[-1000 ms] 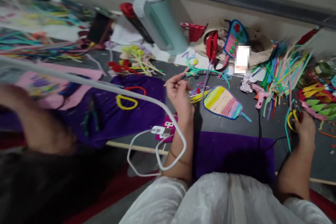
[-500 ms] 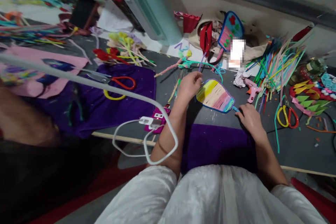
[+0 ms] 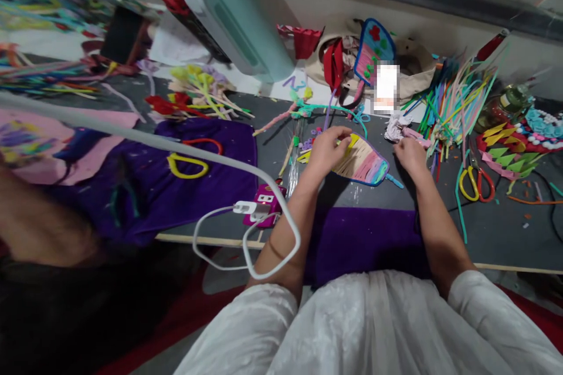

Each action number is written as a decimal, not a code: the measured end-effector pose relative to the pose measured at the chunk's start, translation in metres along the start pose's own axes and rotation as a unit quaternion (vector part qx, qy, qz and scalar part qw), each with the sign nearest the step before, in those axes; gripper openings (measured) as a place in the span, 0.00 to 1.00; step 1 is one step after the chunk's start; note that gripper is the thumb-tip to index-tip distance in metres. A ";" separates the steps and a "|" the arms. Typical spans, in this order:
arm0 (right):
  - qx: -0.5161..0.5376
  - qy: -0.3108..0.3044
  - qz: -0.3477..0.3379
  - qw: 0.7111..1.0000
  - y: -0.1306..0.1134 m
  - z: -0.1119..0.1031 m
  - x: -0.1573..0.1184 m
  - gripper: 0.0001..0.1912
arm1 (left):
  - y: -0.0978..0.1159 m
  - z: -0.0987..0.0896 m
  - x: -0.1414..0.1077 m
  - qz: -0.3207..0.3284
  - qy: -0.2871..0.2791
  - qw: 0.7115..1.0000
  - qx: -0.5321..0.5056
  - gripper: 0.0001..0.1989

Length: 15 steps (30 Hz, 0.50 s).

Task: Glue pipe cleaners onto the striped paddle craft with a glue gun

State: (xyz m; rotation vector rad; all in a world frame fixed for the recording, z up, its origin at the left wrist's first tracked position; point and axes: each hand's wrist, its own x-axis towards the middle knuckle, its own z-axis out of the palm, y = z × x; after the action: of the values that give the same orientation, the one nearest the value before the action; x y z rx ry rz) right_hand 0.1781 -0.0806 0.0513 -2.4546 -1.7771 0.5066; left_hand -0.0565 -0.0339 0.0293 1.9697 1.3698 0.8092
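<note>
A striped pipe-cleaner panel [image 3: 363, 161] with a blue edge lies on the dark table, its narrow end and blue stem pointing right. My left hand [image 3: 331, 151] rests over the panel's wide yellow end, fingers curled together; whether they pinch its edge or something small is hidden. My right hand [image 3: 411, 158] is closed at the pink glue gun [image 3: 417, 136], above the panel's stem, touching or gripping the gun's body. Crumpled whitish material [image 3: 396, 127] sits by the gun's nozzle. A purple pipe cleaner [image 3: 328, 110] stands up behind my left hand.
Scissors [image 3: 477, 183] and bundled pipe cleaners [image 3: 466, 99] lie on the right. A white cable [image 3: 292, 217] loops over my left forearm near a magenta power strip [image 3: 266, 202]. Another person's arm [image 3: 44, 211] is at far left. A purple cloth [image 3: 365, 243] covers the front edge.
My right hand has left the panel's blue stem and moved up to the glue gun. My left hand has shifted down over the panel's yellow end.
</note>
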 end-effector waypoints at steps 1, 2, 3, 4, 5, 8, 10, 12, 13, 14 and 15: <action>0.007 0.016 0.004 1.000 0.015 -0.009 -0.006 0.20 | -0.006 -0.005 -0.003 -0.005 0.009 1.000 0.002 0.14; 0.030 0.067 0.016 0.997 0.033 -0.018 -0.014 0.22 | -0.011 -0.009 -0.005 -0.012 0.020 1.000 0.003 0.14; 0.033 0.124 0.045 0.991 0.054 -0.029 -0.024 0.21 | -0.015 -0.013 -0.007 -0.017 0.025 1.000 0.007 0.15; 0.024 0.184 0.078 0.980 0.076 -0.038 -0.035 0.20 | -0.018 -0.016 -0.008 -0.022 0.030 0.999 0.013 0.15; 0.010 0.235 0.115 0.965 0.096 -0.047 -0.047 0.19 | -0.020 -0.017 -0.009 -0.025 0.033 0.999 0.020 0.15; -0.041 0.301 0.200 0.932 0.135 -0.060 -0.080 0.19 | -0.019 -0.011 -0.007 -0.010 0.036 0.998 0.051 0.14; -0.048 0.331 0.145 0.931 0.132 -0.056 -0.093 0.25 | -0.015 -0.002 -0.005 0.010 0.042 0.996 0.077 0.13; -0.023 0.288 0.065 0.955 0.109 -0.041 -0.098 0.20 | -0.010 0.006 -0.002 0.019 0.057 0.994 0.087 0.12; -0.025 0.231 0.027 0.972 0.093 -0.031 -0.099 0.16 | -0.008 0.009 -0.001 0.018 0.066 0.994 0.082 0.12; -0.037 0.167 -0.015 0.985 0.077 -0.020 -0.097 0.17 | -0.006 0.010 0.000 0.015 0.077 0.994 0.072 0.11; -0.050 0.112 -0.057 0.991 0.061 -0.010 -0.095 0.17 | -0.005 0.010 0.000 0.011 0.089 0.994 0.059 0.10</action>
State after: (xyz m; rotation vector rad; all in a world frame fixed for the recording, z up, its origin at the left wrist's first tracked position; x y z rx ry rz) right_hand 0.2104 -0.1883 0.0665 -2.3452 -1.8750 0.1304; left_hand -0.0517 -0.0338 0.0191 2.0461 1.5311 0.9552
